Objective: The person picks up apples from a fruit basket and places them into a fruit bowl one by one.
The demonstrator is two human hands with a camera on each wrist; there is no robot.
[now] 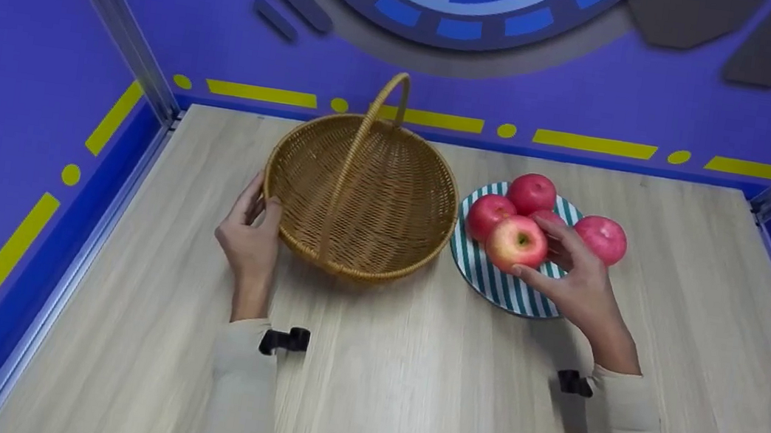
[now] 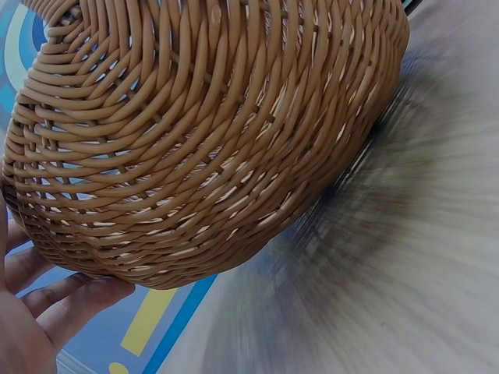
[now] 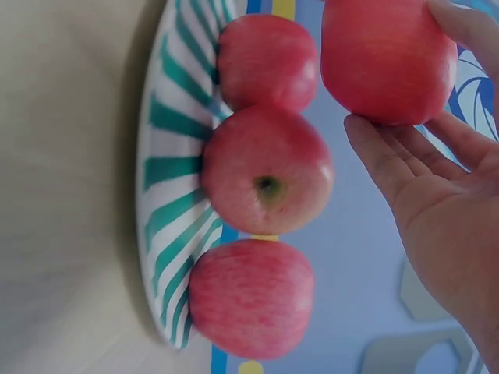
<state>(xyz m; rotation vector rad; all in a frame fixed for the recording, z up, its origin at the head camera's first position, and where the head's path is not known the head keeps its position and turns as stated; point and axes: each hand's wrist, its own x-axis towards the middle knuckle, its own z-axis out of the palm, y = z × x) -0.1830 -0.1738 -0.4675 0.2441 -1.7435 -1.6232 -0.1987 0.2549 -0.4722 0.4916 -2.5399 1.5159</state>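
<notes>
A round wicker basket with a tall arched handle stands on the table, its inside bare. My left hand holds it at the left rim, and the left wrist view shows the fingertips against the woven side. Over a plate with green and white stripes, my right hand grips a red apple between thumb and fingers. More red apples sit on the plate, among them one apple at the back and another apple at the right edge. The held apple partly covers those behind it.
The light wooden table is bounded by a blue panel at the back and panels at both sides. Metal posts stand at the corners. The basket's right rim is close beside the plate.
</notes>
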